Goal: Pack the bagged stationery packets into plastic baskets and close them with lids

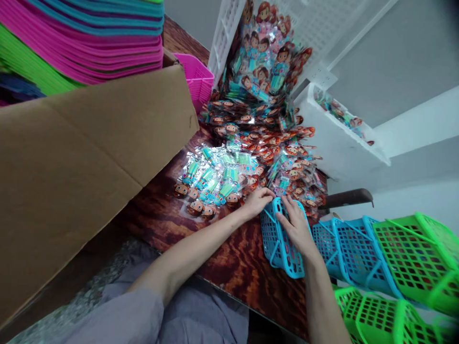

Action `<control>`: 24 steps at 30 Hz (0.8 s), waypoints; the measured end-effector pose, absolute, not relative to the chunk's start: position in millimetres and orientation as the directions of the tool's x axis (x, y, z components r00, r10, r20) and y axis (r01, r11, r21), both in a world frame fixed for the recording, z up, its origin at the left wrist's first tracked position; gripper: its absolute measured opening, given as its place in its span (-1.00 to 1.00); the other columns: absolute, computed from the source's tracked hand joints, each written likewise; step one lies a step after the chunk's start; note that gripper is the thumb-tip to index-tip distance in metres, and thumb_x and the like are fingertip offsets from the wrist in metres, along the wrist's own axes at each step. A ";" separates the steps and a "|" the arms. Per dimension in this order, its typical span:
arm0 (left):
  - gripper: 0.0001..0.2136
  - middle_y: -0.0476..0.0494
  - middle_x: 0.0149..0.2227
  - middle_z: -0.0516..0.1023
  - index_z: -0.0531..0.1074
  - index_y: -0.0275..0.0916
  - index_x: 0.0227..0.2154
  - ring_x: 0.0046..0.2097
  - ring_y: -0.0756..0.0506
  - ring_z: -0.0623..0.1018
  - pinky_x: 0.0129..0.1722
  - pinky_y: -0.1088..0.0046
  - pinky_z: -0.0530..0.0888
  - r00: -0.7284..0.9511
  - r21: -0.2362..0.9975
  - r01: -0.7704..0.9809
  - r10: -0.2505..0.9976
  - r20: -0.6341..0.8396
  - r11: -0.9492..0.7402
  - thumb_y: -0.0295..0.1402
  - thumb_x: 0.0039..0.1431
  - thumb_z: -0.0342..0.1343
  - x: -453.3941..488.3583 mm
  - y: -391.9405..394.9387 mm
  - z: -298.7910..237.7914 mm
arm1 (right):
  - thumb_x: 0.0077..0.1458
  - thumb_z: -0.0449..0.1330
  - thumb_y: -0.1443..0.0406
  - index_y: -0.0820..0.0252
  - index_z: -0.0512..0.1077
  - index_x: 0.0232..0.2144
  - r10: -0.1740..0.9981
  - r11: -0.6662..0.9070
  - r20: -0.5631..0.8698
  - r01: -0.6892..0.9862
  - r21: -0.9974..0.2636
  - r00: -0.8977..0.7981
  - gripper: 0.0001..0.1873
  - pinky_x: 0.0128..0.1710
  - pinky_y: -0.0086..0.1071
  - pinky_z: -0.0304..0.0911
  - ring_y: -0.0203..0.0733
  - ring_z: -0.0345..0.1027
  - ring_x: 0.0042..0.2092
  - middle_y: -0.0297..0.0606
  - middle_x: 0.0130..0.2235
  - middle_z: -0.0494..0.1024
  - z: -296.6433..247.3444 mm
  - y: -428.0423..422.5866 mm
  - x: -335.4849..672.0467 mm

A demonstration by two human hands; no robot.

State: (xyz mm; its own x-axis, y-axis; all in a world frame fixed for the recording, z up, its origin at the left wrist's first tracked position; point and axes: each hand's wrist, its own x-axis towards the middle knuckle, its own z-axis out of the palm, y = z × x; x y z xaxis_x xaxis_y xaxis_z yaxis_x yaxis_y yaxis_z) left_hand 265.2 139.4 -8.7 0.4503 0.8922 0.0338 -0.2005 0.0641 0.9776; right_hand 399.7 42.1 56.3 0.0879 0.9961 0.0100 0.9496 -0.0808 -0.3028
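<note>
A small blue plastic basket (271, 234) with a lattice wall and a wide rim stands tilted on the dark wood-patterned table. My left hand (258, 201) is closed at its far left corner, fingertips pinching by the rim. Across the top lies my right hand (297, 227), fingers bent over the rim and thumb apart, gripping the basket; its palm hides part of the opening. Just beyond my hands, clear packets with cartoon figures and green-blue strips (211, 179) are spread out. More packets (292, 167) are heaped close to the basket's far end.
At the left stands a big cardboard box (89, 157) with stacked coloured plastic baskets (107, 43). A pink basket (201, 81) is behind it. Packets spill from a white crate (224, 43). At the right are blue baskets (358, 248) and green baskets (412, 258), beside a white foam box (337, 138).
</note>
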 end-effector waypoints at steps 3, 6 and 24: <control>-0.92 -0.03 -0.34 0.52 0.46 -0.28 -0.35 -0.29 -0.03 0.49 -0.25 0.50 0.41 0.415 0.986 -0.162 0.909 0.025 0.047 -0.39 0.20 0.12 265.8 134.0 -6.5 | 0.31 -0.12 -0.10 -0.08 0.04 0.37 0.993 -0.106 0.012 0.948 -0.299 0.115 -0.33 0.36 0.15 -0.29 0.03 -0.30 0.44 -0.29 0.44 -0.07 51.7 39.7 396.1; -0.91 -0.04 -0.32 0.50 0.43 -0.26 -0.40 -0.25 -0.04 0.48 -0.20 0.47 0.39 0.363 0.995 -0.094 0.932 0.010 0.026 -0.36 0.17 0.17 264.3 128.2 -1.0 | 0.32 -0.16 -0.09 -0.10 0.01 0.37 0.990 -0.134 0.004 0.944 -0.302 0.142 -0.34 0.36 0.18 -0.34 0.02 -0.35 0.45 -0.33 0.45 -0.12 49.5 38.0 393.4; -0.72 0.02 -0.55 0.36 0.28 -0.20 -0.62 -0.39 -0.06 0.37 -0.34 0.44 0.25 0.480 0.949 0.300 0.875 -0.061 -0.099 -0.32 0.20 0.08 255.3 138.0 20.6 | 0.39 -0.25 0.05 -0.01 -0.06 0.40 0.981 -0.092 0.162 0.992 -0.086 0.105 -0.40 0.33 0.14 -0.19 0.04 -0.31 0.44 -0.21 0.44 -0.10 40.5 33.3 370.0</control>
